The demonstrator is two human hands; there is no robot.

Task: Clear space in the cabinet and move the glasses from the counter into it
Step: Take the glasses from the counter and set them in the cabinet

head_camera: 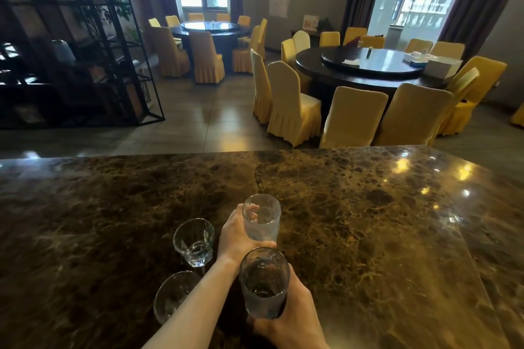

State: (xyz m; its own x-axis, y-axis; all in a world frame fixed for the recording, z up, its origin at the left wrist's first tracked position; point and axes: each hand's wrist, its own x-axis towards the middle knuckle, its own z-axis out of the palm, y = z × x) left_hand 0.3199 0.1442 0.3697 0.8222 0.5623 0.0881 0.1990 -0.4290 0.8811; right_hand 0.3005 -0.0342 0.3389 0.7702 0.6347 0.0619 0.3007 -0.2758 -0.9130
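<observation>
Several clear glasses are near the front of the brown marble counter. My left hand is wrapped around a tall textured glass that stands farthest out. My right hand grips a tall dark-looking glass from below, close to me. A short faceted tumbler stands free to the left of my left hand. Another glass sits nearer, partly hidden under my left forearm. No cabinet is in view.
Beyond the counter's far edge lies a dining room with two round dark tables ringed by yellow-covered chairs. A black metal shelf frame stands at the left. The counter stretches wide to the right and left.
</observation>
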